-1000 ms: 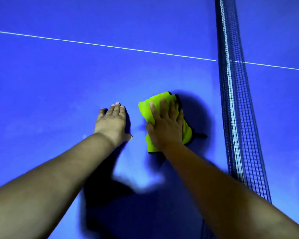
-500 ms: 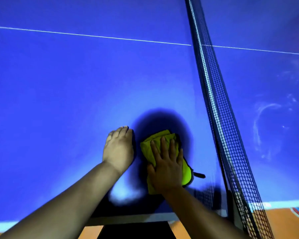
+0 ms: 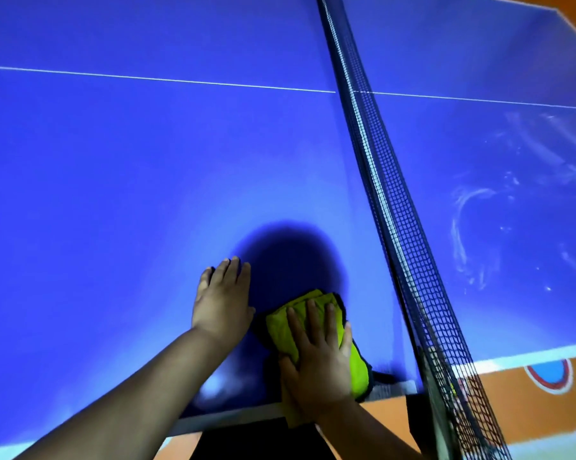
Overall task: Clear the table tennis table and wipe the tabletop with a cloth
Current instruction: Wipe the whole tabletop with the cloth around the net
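1. Under the right hand [image 3: 316,363], a large part of the yellow-green cloth [image 3: 276,330] is lying hidden; only its far end and its right side are showing, with a dark border along the right.
2. This hand is pressing flat on the cloth, its fingers straight and a little spread. The heel of the hand is reaching past the near edge [image 3: 233,418] of the table tennis table [image 3: 147,194].
3. The cloth is lying on the blue tabletop at this near edge, just beside the net [image 3: 396,227], on its left side.
4. The left hand [image 3: 221,302] is resting flat on the bare tabletop just left of the cloth, fingers straight and close together, holding nothing.
5. Both forearms are being cut off by the bottom of the picture.
6. The net is running from the top down to the lower right and is standing between the cloth and the other half of the table. What is behind its lower mesh is hard to make out.
7. On that other half, pale smears [image 3: 462,227] are showing.
8. A thin white line [image 3: 180,82] is crossing both halves, and a dark shadow [image 3: 289,257] is lying beyond the hands.
9. Below the table, an orange floor [image 3: 528,413] is showing, with a round red and blue mark [image 3: 550,376] partly cut off by the table's edge.
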`<state>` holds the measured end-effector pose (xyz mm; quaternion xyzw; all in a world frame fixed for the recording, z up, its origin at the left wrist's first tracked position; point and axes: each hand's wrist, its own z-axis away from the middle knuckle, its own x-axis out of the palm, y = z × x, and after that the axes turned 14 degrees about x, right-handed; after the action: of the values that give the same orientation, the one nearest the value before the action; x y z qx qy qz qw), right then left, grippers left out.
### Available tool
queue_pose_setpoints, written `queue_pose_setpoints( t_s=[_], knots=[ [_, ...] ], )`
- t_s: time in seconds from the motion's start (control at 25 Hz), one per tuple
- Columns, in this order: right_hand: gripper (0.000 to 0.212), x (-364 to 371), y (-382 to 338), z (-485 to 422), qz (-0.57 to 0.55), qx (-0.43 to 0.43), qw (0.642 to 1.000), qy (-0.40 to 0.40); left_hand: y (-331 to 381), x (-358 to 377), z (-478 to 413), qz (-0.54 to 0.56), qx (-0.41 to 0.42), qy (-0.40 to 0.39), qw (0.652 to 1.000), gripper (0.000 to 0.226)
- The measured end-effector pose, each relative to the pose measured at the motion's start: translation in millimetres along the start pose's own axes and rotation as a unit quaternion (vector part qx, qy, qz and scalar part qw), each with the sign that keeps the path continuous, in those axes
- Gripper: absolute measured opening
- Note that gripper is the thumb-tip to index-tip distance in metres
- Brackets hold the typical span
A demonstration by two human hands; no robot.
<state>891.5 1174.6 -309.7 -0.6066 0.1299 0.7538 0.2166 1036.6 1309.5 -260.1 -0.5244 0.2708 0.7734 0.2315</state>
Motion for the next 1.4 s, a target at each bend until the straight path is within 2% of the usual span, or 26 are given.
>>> queue_pose_setpoints(
  t_s=[0.2,0.4,0.52,0.72,0.96,1.12,1.2,1.28,1.4],
  knots=[
    [0.076,-16,-17,-120,-0.008,0.007,0.998,0.054,-21,-17,-60,0.033,-0.026,0.027,0.999,0.082],
    [0.075,-32,-40,-239,-0.010,-0.017,0.996,0.082,-49,-44,-148,0.042,-0.066,0.022,0.997,0.107],
    [0.074,-43,-52,-297,-0.010,-0.040,0.995,0.088,-69,-61,-200,0.043,-0.071,-0.005,0.997,0.116],
    [0.073,-67,-75,-404,0.004,-0.058,0.997,0.045,-91,-82,-267,0.014,-0.070,-0.096,0.993,0.124],
    [0.067,-90,-108,-521,0.007,-0.065,0.997,0.032,-83,-85,-289,-0.064,-0.076,-0.167,0.981,0.122],
    [0.068,-95,-125,-581,0.005,-0.072,0.993,0.093,-80,-89,-297,-0.081,-0.080,-0.201,0.973,0.113],
    [0.066,-104,-122,-604,0.013,-0.108,0.990,0.085,-81,-91,-297,-0.087,-0.083,-0.207,0.971,0.119],
    [0.064,-112,-112,-621,0.010,-0.137,0.990,0.039,-81,-91,-297,-0.083,-0.088,-0.212,0.970,0.121],
    [0.065,-110,-91,-610,-0.010,-0.105,0.992,0.062,-82,-90,-295,-0.079,-0.095,-0.213,0.969,0.125]
  ],
)
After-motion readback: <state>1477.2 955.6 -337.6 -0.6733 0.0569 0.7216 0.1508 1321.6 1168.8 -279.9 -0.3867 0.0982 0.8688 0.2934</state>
